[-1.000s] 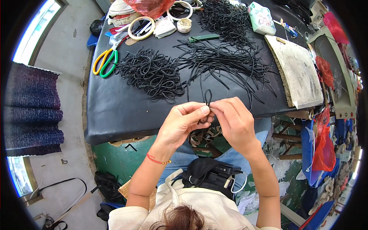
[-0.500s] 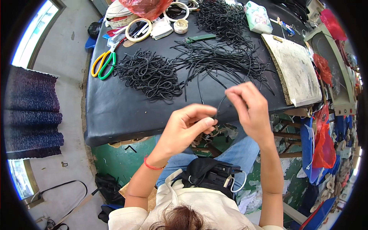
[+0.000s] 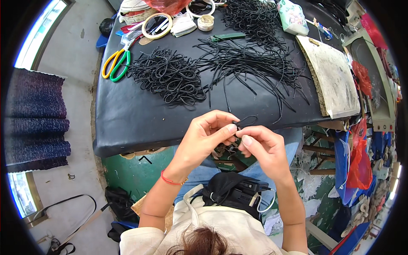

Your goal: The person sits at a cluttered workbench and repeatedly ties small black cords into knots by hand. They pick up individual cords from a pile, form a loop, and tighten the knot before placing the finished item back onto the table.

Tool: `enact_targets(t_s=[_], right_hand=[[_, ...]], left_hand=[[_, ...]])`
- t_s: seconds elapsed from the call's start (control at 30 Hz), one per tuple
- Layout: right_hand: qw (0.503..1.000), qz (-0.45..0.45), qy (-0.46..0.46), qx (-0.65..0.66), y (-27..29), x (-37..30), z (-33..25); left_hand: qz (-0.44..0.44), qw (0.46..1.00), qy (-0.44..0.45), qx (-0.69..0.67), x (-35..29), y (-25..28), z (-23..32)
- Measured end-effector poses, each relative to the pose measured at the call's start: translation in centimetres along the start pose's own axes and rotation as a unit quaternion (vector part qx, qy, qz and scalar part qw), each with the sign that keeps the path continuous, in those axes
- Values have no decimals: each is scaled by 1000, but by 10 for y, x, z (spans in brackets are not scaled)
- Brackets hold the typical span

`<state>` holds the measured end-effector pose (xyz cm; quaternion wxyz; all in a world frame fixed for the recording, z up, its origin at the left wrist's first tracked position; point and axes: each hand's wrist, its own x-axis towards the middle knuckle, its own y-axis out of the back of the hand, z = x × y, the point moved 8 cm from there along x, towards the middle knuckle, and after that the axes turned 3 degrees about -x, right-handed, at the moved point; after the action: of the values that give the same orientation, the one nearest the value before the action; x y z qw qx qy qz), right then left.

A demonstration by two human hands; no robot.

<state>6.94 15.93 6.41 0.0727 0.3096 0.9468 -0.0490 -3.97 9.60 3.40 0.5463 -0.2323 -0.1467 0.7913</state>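
Note:
In front of the table edge, my left hand pinches a thin black cord between thumb and fingertips. The cord rises from the pinch in a small loop. Close against it, my right hand is also closed on the cord with thumb and forefinger; the exact crossing is hidden by the fingers. Beyond my hands lies a loose bundle of straight black cords. To its left is a heap of looped black cords.
Scissors with yellow and green handles lie at the table's left. A green-handled tool, a cream tape ring and a small round tub are farther back. A stained board sits at the right edge.
My right hand has come down and left to meet the left hand. The cord it was drawing upward now forms a loop above the fingertips.

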Motion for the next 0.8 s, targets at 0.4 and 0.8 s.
enact_targets(t_s=[0.4,0.8], right_hand=[[996,3,-41,75,5,7,6],[988,149,26,8,19,11,3]], left_hand=[[67,987,-4,-146,-1,-3,-6],[97,993,-56,32,-6,-9,5]])
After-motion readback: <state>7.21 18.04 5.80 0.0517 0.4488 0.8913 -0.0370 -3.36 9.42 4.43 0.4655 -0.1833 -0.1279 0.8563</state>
